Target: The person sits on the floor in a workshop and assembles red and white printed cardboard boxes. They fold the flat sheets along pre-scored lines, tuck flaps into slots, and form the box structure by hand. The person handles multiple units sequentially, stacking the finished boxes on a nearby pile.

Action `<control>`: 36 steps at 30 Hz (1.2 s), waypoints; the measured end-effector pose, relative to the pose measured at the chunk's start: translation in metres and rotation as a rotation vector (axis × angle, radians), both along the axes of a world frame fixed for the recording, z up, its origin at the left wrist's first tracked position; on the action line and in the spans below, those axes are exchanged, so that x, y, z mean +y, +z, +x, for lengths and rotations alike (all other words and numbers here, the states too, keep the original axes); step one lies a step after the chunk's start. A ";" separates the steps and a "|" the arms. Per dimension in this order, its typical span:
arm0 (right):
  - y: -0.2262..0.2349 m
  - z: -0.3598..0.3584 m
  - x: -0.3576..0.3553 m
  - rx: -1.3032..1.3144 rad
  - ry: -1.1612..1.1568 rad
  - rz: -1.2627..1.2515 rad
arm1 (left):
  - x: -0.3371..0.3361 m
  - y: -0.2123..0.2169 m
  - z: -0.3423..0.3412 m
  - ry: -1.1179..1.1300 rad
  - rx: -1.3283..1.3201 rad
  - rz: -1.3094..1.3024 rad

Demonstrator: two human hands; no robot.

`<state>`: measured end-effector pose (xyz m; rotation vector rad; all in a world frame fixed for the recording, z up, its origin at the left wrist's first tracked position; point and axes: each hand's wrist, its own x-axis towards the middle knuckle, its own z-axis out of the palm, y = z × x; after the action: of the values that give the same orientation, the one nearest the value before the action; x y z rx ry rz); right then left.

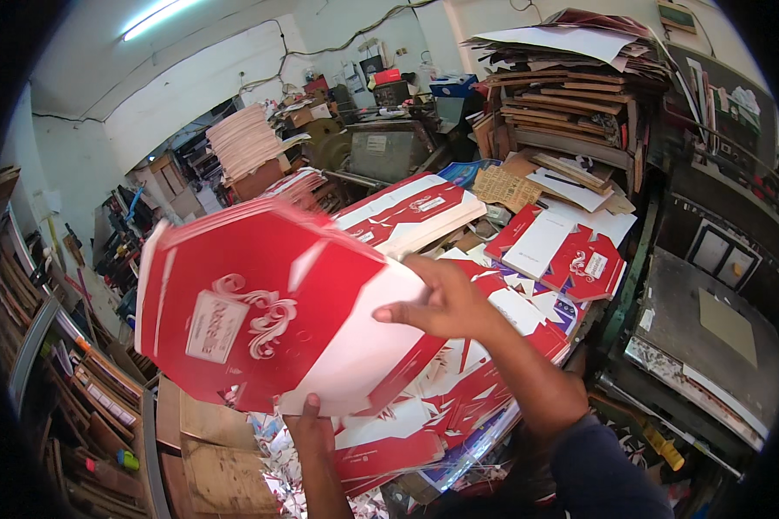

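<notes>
Fingers of the left hand (310, 437) mostly vanish behind the lower edge of a stack of red-and-white sheets (286, 316); only the thumb shows clearly, pointing up against the front sheet. At the stack's right edge the right hand (441, 298) grips too, thumb laid leftward over the white band, the other fingers partly lost past the edge. Between both hands the stack is held tilted, its upper edge smeared by blur, so its sheets cannot be counted. The left forearm rises steeply from the bottom of the view; the right one slants up and leftward from a bent elbow, its dark sleeve (610, 467) cut off below. Under the stack lie red printed pieces (389, 454) and paper scraps (277, 458), partly covered by it and hiding what bears them. Farther off are a second stack (415, 208), partly blocked by the held one, and a grey metal machine (710, 320) at the right, running into the dark rim. Beyond, a tall paper pile (247, 143) stands before clutter too jumbled to make out.
</notes>
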<state>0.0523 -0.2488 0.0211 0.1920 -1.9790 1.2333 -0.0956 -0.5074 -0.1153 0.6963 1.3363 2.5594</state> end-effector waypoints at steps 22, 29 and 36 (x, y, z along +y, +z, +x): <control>0.053 -0.014 -0.003 -0.293 -0.255 0.854 | -0.006 0.119 -0.017 0.306 0.796 -0.689; 0.073 -0.020 -0.016 -0.458 -0.139 0.849 | 0.002 0.126 -0.016 0.459 0.930 -0.735; 0.090 -0.079 -0.075 -0.589 0.125 0.602 | 0.007 0.116 -0.024 0.462 0.927 -0.655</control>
<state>-0.0263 -0.3234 0.1108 0.2738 -2.8623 0.7764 -0.1199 -0.5007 0.0011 1.6467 2.6827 1.7983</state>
